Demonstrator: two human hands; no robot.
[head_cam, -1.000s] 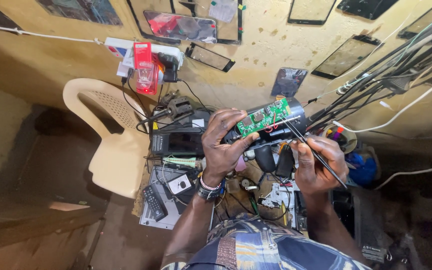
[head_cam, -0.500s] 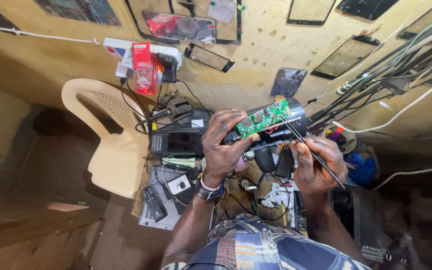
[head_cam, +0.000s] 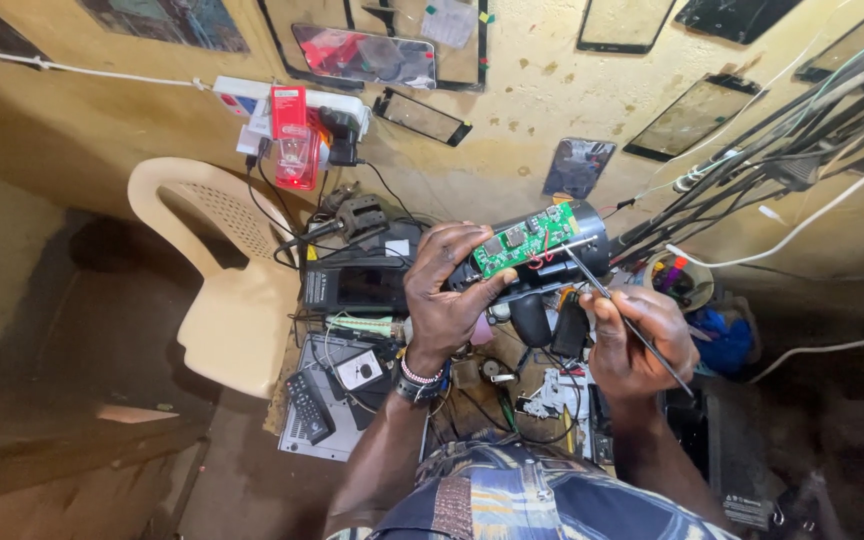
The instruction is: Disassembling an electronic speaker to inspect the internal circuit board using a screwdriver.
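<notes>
My left hand (head_cam: pixel 447 295) grips a black cylindrical device (head_cam: pixel 587 250) with an exposed green circuit board (head_cam: pixel 525 240) on top, held up over the workbench. My right hand (head_cam: pixel 637 340) holds a thin metal probe (head_cam: pixel 617 310) like a pen. Its tip touches the right end of the board near red wires. A beaded bracelet and a watch sit on my left wrist.
A cluttered bench (head_cam: pixel 352 400) lies below with a black power unit (head_cam: pixel 352 290), a remote (head_cam: pixel 307 408), tools and cables. A cream plastic chair (head_cam: pixel 227 280) stands at left. Phone screens and a power strip (head_cam: pixel 292 105) hang on the yellow wall. Cables run at right.
</notes>
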